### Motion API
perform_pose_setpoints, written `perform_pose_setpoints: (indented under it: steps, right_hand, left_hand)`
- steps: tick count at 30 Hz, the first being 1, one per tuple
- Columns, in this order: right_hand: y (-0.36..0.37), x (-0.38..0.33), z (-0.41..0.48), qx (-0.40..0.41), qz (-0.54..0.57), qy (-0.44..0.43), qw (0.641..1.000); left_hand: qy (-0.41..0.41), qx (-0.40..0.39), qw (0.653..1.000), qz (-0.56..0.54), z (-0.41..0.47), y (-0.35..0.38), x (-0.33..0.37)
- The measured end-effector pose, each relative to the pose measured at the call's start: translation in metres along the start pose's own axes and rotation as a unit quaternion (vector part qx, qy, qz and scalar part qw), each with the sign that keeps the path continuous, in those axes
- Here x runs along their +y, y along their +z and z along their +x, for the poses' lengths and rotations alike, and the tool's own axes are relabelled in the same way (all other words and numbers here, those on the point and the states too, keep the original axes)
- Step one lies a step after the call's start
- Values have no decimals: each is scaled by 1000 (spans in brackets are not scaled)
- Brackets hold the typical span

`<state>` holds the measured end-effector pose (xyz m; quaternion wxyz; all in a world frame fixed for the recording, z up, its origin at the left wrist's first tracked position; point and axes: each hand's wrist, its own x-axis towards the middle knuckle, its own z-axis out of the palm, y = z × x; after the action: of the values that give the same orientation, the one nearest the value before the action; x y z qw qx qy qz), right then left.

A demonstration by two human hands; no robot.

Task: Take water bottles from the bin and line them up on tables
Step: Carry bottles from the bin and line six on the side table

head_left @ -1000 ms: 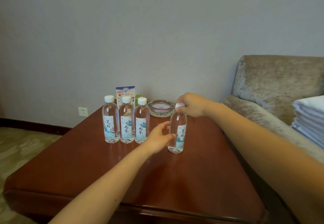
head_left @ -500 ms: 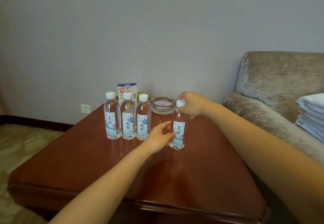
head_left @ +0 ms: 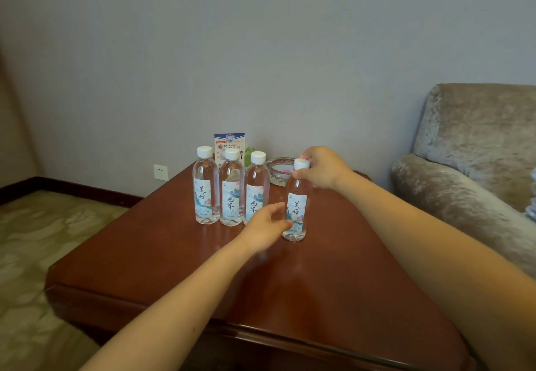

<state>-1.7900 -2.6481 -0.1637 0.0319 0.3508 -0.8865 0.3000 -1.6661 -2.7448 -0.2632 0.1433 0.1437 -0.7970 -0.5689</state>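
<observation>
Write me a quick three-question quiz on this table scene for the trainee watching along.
1. True or false: the right hand grips the lone bottle by its top.
2. How many bottles are on the table in all?
3. What stands behind the row of three bottles? A) a printed card B) a kettle C) a lamp
Key: 1 true; 2 four; 3 A.

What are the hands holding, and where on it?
Right hand grips the clear plastic water bottle by its white cap; left hand touches its lower body.
</observation>
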Motion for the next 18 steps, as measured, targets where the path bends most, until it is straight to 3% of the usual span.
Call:
perform_pose_setpoints:
  steps: [18]
  right_hand:
    - [18, -22, 17, 5, -29, -11, 1000]
  left_hand:
    - [-33, 6, 999, 11, 3, -16, -15]
